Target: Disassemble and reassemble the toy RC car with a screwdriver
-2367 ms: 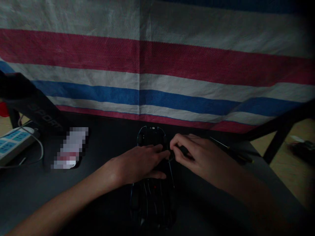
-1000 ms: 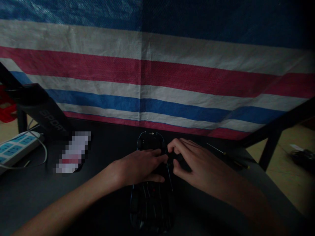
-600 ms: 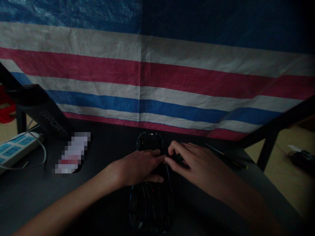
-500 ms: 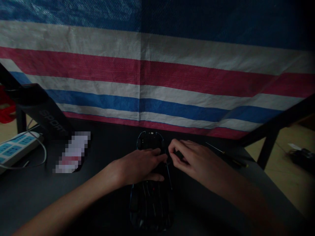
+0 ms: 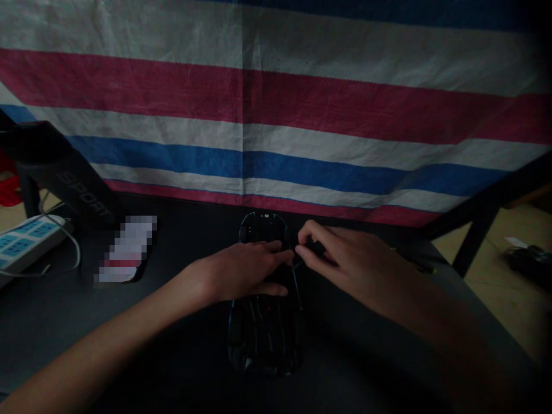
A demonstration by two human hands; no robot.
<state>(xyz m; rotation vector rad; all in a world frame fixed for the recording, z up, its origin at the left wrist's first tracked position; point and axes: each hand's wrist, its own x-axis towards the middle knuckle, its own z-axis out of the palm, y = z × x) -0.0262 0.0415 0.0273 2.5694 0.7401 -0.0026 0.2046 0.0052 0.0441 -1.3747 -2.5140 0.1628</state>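
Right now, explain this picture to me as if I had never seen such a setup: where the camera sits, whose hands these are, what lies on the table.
The camera is worn on a person's head and looks forward and down, so both bare arms belong to that person. The scene is dim. The left hand lies flat on a dark toy car body in the middle of the black table. The right hand has its fingertips pinched together at the car's right edge; whether they grip a small part is too dark to tell. A thin screwdriver lies just beyond the right hand. At far left sits a white power strip with its cable. A striped red, white and blue tarp hangs behind.
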